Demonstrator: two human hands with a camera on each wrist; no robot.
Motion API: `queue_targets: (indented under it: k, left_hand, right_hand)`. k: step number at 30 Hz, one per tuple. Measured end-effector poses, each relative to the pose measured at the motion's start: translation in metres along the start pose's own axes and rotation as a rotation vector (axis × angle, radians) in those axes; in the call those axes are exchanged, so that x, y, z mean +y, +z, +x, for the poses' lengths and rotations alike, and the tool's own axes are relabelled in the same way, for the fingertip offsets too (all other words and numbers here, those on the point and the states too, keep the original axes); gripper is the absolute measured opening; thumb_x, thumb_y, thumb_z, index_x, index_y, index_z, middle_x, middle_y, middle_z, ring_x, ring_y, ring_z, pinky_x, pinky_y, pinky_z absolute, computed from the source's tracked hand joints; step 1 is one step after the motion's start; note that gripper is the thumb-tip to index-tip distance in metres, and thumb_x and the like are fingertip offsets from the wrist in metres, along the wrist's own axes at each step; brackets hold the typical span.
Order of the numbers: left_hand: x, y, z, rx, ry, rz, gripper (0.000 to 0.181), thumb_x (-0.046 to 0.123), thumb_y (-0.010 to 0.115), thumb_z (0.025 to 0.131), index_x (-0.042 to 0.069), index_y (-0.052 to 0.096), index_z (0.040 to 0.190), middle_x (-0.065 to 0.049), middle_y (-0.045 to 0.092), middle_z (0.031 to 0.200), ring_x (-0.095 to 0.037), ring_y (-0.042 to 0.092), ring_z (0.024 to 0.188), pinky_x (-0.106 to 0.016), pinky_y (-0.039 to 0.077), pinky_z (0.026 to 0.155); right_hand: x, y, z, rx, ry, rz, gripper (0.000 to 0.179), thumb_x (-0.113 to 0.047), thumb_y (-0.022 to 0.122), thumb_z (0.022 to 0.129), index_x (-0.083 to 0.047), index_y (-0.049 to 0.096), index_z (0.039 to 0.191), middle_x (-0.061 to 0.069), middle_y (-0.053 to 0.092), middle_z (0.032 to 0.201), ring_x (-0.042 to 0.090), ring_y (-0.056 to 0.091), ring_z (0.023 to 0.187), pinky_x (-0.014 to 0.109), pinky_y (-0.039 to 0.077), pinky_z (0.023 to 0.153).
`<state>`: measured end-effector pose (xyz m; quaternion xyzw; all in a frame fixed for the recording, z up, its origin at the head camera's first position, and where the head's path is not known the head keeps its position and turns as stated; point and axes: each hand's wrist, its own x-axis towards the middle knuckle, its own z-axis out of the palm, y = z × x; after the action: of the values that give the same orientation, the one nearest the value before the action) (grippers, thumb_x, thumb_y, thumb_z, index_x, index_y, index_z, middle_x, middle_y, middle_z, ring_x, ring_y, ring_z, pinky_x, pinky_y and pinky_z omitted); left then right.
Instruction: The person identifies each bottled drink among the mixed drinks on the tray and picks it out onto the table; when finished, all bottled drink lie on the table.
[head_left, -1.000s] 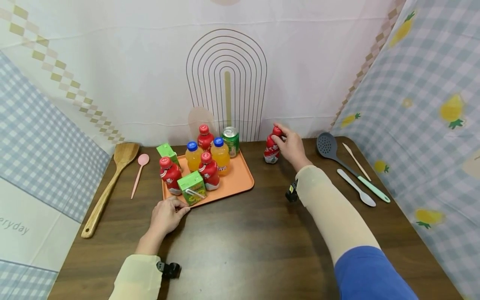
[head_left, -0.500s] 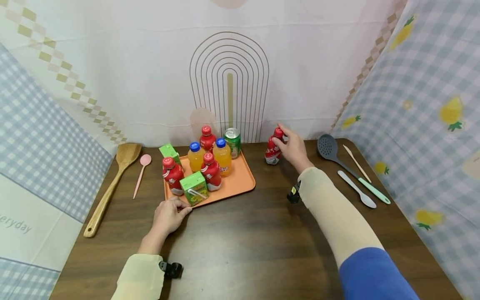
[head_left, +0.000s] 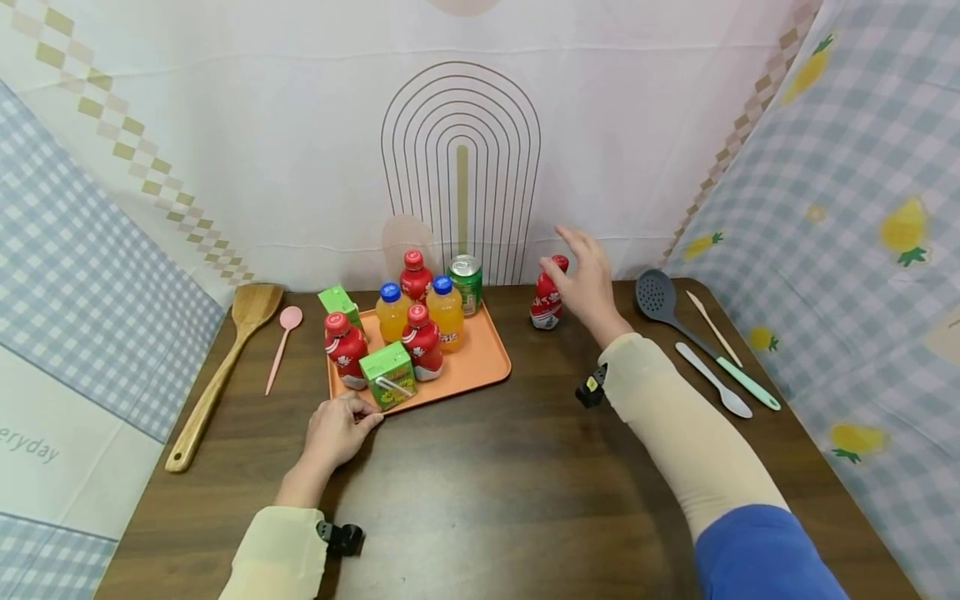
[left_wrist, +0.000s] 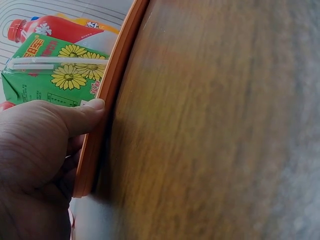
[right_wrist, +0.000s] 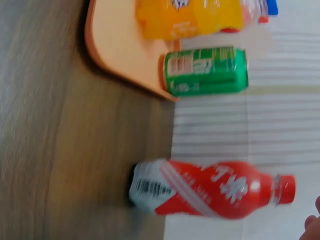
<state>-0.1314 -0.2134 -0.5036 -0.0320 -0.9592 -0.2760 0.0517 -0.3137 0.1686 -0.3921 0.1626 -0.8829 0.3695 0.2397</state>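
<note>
My left hand [head_left: 336, 433] holds the near-left corner of an orange tray [head_left: 483, 354]; in the left wrist view its thumb [left_wrist: 92, 111] lies on the rim, the other fingers mostly hidden behind. Just inside that rim stands a green juice box [head_left: 390, 379] with a straw on its side. My right hand [head_left: 591, 287] is spread beside a red bottle [head_left: 546, 310] standing upright on the table, right of the tray. In the right wrist view, fingertips [right_wrist: 312, 225] show at the edge, apart from the bottle's cap.
Also on the tray are several red bottles [head_left: 423, 348], two orange drink bottles [head_left: 446, 317], a green can [head_left: 467, 287] and another green box [head_left: 339, 304]. A wooden spatula [head_left: 225, 367] and pink spoon [head_left: 281, 350] lie left; a skimmer [head_left: 678, 321], white spoon [head_left: 712, 379] and knife [head_left: 712, 325] lie right.
My right hand has let go of the red bottle's top, its fingers opening and lifting up and to the right. The bottle stays where it was. My left hand keeps its hold on the tray.
</note>
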Motion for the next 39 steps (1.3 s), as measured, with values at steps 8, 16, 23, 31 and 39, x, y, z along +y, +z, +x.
queue_targets:
  k: [8, 16, 23, 31, 39]
  left_hand:
    - [0.001, 0.000, 0.000, -0.008, -0.007, -0.010, 0.007, 0.023, 0.079, 0.081, 0.018, 0.076, 0.077, 0.008, 0.059, 0.075, -0.019, 0.059, 0.073, -0.038, 0.043, 0.065]
    - [0.003, -0.001, 0.000, -0.017, -0.017, -0.013, 0.008, 0.024, 0.079, 0.081, 0.018, 0.076, 0.077, 0.007, 0.059, 0.075, -0.018, 0.059, 0.073, -0.037, 0.043, 0.065]
    - [0.003, -0.001, 0.000, -0.015, -0.015, -0.013, 0.007, 0.023, 0.079, 0.081, 0.018, 0.076, 0.077, 0.008, 0.058, 0.075, -0.016, 0.057, 0.070, -0.035, 0.041, 0.063]
    - [0.002, -0.002, 0.000, -0.014, -0.018, -0.008, 0.009, 0.024, 0.079, 0.081, 0.017, 0.076, 0.077, 0.007, 0.058, 0.075, -0.016, 0.055, 0.069, -0.035, 0.040, 0.062]
    - [0.001, -0.002, 0.000, -0.016, -0.017, -0.015, 0.009, 0.024, 0.079, 0.081, 0.017, 0.076, 0.076, 0.007, 0.058, 0.075, -0.015, 0.053, 0.067, -0.034, 0.038, 0.061]
  right_hand:
    - [-0.027, 0.011, -0.004, -0.017, -0.132, 0.046, 0.051, -0.032, 0.070, 0.089, -0.015, 0.056, 0.136, 0.006, 0.056, 0.132, 0.023, 0.048, 0.123, 0.043, 0.035, 0.102]
    - [-0.055, 0.020, -0.012, -0.085, -0.161, 0.087, 0.050, -0.033, 0.069, 0.089, -0.016, 0.056, 0.135, 0.005, 0.055, 0.134, 0.020, 0.046, 0.126, 0.041, 0.033, 0.105]
    - [-0.075, 0.031, -0.019, -0.127, -0.199, 0.156, 0.049, -0.031, 0.069, 0.089, -0.014, 0.057, 0.133, 0.002, 0.057, 0.132, 0.017, 0.051, 0.122, 0.037, 0.039, 0.102]
    - [-0.102, 0.054, -0.031, -0.217, -0.261, 0.243, 0.044, -0.026, 0.069, 0.090, -0.008, 0.060, 0.129, 0.003, 0.062, 0.124, 0.017, 0.060, 0.095, 0.031, 0.050, 0.078]
    - [-0.124, 0.081, -0.042, -0.393, -0.248, 0.253, 0.044, -0.030, 0.068, 0.091, -0.012, 0.060, 0.130, 0.001, 0.062, 0.123, 0.013, 0.058, 0.107, 0.037, 0.051, 0.085]
